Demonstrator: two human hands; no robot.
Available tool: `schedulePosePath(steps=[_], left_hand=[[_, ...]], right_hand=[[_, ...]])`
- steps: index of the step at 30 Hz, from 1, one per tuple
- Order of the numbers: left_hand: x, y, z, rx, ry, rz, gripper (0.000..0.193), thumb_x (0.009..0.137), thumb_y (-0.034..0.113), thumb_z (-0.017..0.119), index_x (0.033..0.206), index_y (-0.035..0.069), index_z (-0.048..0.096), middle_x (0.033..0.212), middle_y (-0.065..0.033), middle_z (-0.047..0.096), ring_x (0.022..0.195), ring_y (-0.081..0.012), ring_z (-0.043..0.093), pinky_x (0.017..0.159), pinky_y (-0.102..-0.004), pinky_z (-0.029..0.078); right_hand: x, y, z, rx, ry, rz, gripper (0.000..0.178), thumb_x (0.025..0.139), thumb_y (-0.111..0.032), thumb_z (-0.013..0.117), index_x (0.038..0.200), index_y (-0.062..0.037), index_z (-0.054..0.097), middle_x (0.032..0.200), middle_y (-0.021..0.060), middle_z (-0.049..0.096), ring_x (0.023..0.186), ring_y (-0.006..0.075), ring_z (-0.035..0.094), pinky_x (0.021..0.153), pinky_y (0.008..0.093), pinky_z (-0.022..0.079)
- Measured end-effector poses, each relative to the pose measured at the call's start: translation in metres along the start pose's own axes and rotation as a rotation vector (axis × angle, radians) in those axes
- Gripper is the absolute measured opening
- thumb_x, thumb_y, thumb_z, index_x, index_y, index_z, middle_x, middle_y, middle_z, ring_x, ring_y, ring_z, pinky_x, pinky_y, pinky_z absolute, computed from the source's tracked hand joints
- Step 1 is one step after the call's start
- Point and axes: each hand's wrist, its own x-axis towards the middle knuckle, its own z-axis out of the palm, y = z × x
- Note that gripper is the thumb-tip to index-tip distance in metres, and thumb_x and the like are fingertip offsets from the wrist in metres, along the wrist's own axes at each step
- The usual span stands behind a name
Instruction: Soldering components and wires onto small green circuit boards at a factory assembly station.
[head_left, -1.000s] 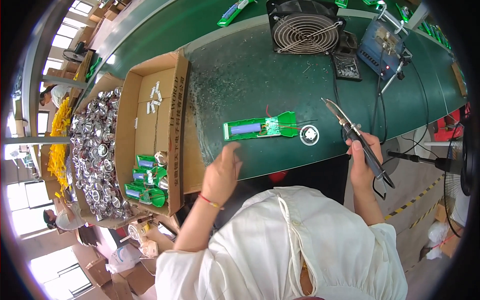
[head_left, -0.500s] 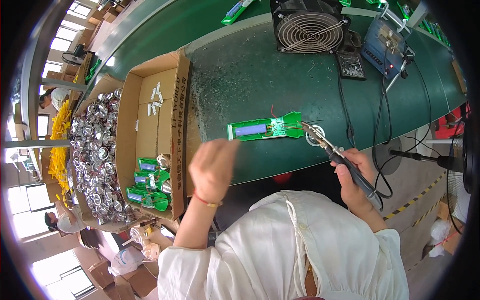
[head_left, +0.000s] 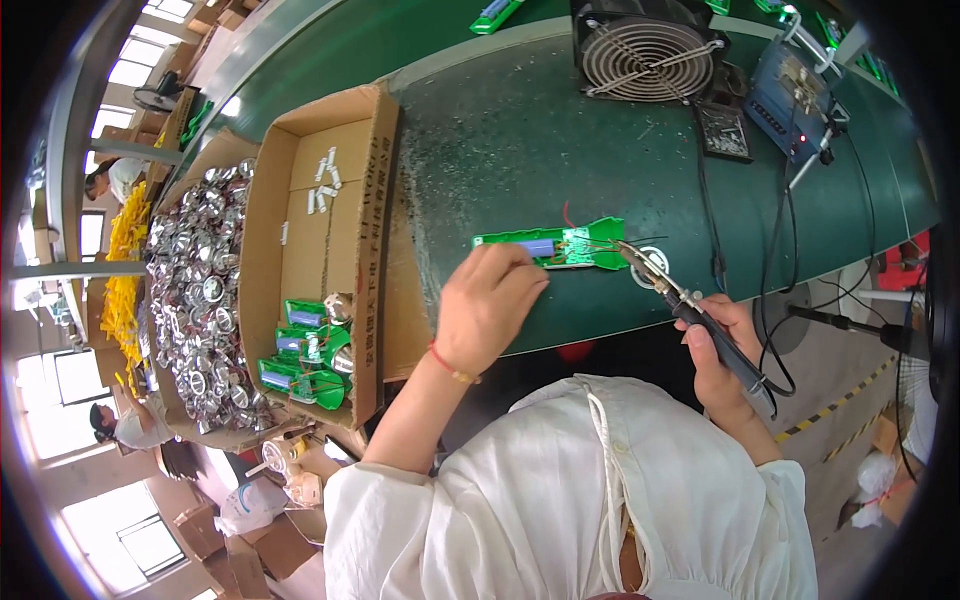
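At twelve o'clock on the green bench (head_left: 500, 150), straight ahead of me, lies the torch-shaped green casing (head_left: 610, 231), blue battery cell (head_left: 537, 248) and circuit board (head_left: 576, 246) facing up! My left fingers (head_left: 505, 266) curl close together over its nine o'clock end; whether they're pinching it, I can't tell. My right fingers (head_left: 733, 314) wrap the soldering iron (head_left: 737, 362), tip at the casing's three o'clock end, contact unclear. A round disc (head_left: 661, 259) peeks out behind the iron, and at ten o'clock a cardboard box (head_left: 374, 190) holds more green casings (head_left: 325, 388).
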Motion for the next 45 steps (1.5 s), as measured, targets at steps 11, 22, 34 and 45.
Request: schedulePosePath(steps=[11,22,34,45], left_hand=[[-0.037,-0.003,-0.017,-0.326,-0.123,-0.441,0.043,0.067,-0.001,0.071,0.106,0.006,0.055,0.079,-0.0068,0.062,0.069,-0.0162,0.061,0.06,-0.0246,0.047],[0.016,-0.006,0.024,-0.138,0.109,-0.129,0.01,0.07,0.003,0.067,0.08,0.004,0.067,0.076,-0.0063,0.062,0.079,-0.0213,0.057,0.067,-0.0303,0.046],[0.018,0.003,0.036,-0.078,0.058,-0.186,0.009,0.06,0.003,0.068,0.068,0.006,0.066,0.066,-0.0035,0.059,0.073,-0.022,0.054,0.066,-0.0319,0.044],[0.017,0.002,0.033,-0.085,0.003,-0.21,0.009,0.06,0.003,0.068,0.068,0.007,0.067,0.066,-0.0028,0.059,0.076,-0.0219,0.053,0.066,-0.0314,0.044]], right_hand=[[0.005,0.006,-0.002,0.009,-0.082,-0.062,0.021,0.082,0.0,0.056,0.101,0.0034,0.048,0.088,0.0129,0.055,0.076,0.014,0.055,0.069,0.0246,0.046],[0.009,0.003,0.001,-0.101,-0.033,0.011,0.018,0.077,-0.002,0.063,0.093,0.0027,0.054,0.079,0.0093,0.059,0.066,0.0109,0.055,0.058,0.022,0.044],[0.015,0.015,0.001,-0.216,0.005,0.035,0.017,0.078,-0.009,0.062,0.085,0.0028,0.052,0.072,0.0086,0.058,0.059,0.0119,0.058,0.054,0.0235,0.046],[0.016,0.02,0.009,-0.117,0.08,0.084,0.015,0.075,-0.008,0.066,0.083,0.0014,0.057,0.065,0.0049,0.06,0.055,0.0063,0.054,0.049,0.0198,0.042]])
